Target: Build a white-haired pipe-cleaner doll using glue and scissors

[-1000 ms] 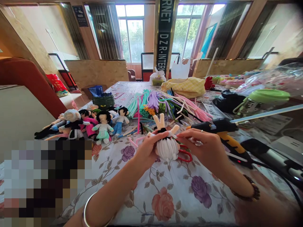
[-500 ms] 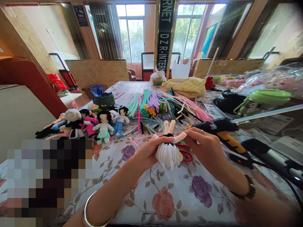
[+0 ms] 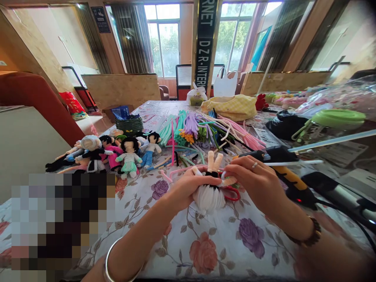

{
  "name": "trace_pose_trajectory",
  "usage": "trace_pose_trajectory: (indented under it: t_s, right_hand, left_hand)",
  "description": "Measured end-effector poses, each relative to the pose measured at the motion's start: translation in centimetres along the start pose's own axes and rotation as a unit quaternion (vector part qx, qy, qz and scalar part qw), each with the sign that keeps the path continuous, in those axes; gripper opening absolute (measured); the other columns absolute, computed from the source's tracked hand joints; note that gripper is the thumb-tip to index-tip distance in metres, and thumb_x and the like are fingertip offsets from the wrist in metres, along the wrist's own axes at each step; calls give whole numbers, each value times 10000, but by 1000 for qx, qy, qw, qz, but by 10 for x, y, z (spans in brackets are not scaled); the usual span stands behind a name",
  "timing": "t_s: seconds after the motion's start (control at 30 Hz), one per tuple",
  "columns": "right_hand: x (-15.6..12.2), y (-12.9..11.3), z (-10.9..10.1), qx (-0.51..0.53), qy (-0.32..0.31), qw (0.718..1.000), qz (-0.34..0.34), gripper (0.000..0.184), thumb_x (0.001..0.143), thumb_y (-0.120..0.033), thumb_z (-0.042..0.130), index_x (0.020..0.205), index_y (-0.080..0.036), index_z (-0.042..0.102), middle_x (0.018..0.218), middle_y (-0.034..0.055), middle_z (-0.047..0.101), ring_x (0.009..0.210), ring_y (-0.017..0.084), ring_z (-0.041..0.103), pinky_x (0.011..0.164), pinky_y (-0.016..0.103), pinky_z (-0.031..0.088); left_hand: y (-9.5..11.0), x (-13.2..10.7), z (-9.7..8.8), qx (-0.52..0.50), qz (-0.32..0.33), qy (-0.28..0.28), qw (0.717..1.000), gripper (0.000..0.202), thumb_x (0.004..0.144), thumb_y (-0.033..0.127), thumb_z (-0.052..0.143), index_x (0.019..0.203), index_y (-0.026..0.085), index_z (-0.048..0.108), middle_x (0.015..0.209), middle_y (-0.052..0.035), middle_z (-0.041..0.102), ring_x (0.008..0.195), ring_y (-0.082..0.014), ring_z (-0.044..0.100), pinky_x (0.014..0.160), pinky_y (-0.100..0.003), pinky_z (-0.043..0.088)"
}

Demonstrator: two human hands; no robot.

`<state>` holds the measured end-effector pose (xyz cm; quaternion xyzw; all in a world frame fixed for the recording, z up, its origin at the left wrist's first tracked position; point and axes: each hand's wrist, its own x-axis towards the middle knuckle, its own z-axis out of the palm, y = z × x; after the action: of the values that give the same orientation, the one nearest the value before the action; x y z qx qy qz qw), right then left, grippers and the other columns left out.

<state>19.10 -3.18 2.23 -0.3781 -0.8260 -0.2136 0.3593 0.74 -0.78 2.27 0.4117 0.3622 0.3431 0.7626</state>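
Note:
My left hand [image 3: 188,184] is closed round a small fuzzy doll [image 3: 209,197] with white hair and a black top, its legs pointing away from me and its head toward me. The thumb presses across the doll's body. Fingers and thumb of my right hand [image 3: 252,176] pinch a white pipe cleaner [image 3: 296,163], whose near end curls at the doll's outstretched right-side arm. The long tail of that stem sticks out to the right behind the hand. Partly hidden under the doll lies a red loop handle [image 3: 234,193].
A glue gun [image 3: 286,176] with a long glue stick lies on the right, beside a dark device [image 3: 331,192]. Finished dolls [image 3: 128,156] sit at left. Pipe cleaner bundles [image 3: 190,125] spread behind, before a yellow checked pouch [image 3: 235,107]. A green-lidded jar [image 3: 335,119] stands far right.
My right hand has brought the white pipe cleaner against the doll's arm, and its tail has swung upward. My left thumb has shifted right across the doll, which has tilted slightly.

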Motion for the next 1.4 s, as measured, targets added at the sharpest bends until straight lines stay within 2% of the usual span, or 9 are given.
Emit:
trace_pose_trajectory:
  t_s: [0.17,0.33,0.57,0.8,0.87,1.07,1.23,1.3,1.4]
  right_hand:
    - [0,-2,-3,-37,-15,999,-23,203,918,-135,438,890,-186,632,865,72,648,803,183,593,741,315,497]
    - [-1,-5,1,-8,-26,1000,4,190,924,-193,463,855,-200,640,856,59,658,780,170,615,728,306,506]
    - [6,-15,1,94,7,986,134,172,891,-252,539,807,-200,679,764,28,682,669,135,642,620,233,509]
    - [12,-18,-4,277,-51,926,250,164,814,-321,625,738,-196,700,697,14,699,538,123,617,462,215,500]
    - [12,-18,-4,284,-52,926,242,146,805,-313,635,747,-199,706,701,12,700,535,122,616,449,214,497]
    - [7,-17,2,150,-15,982,117,175,869,-230,558,755,-225,692,778,10,719,639,125,668,578,224,534]
    - [0,-11,9,88,-51,994,41,204,916,-206,478,880,-207,679,885,44,712,752,147,681,665,251,547]
    - [0,-10,8,90,-70,993,32,214,924,-199,459,940,-195,672,910,59,708,764,154,676,671,263,549]
    - [4,-11,5,138,-62,986,69,204,910,-193,485,910,-203,689,874,48,712,690,136,659,618,245,539]
  left_hand:
    - [-7,2,2,36,79,52,995,338,552,198,808,835,156,629,674,17,624,542,-74,548,526,-198,399]
    - [-11,4,2,75,158,101,979,327,563,252,803,814,167,611,663,30,609,549,-84,543,516,-199,375]
    - [-7,2,4,115,224,160,954,292,606,288,773,816,169,609,658,26,606,555,-90,529,512,-198,387]
    - [-7,2,5,60,234,158,957,289,618,267,766,811,177,570,658,40,601,556,-81,534,519,-189,406]
    - [-6,2,6,21,224,150,963,296,610,259,772,807,177,567,640,47,592,535,-73,527,513,-188,416]
    - [-4,3,6,-75,143,142,977,375,538,222,809,826,175,572,658,29,627,551,-96,573,524,-207,458]
    - [-3,5,3,-120,105,146,976,339,533,168,797,804,161,594,664,20,638,546,-96,580,532,-213,468]
    - [-2,5,3,-138,90,145,976,305,541,156,785,784,156,601,674,15,647,552,-94,582,542,-214,474]
    - [1,4,2,-144,82,124,978,271,543,150,777,765,148,620,662,17,645,545,-89,574,527,-208,464]
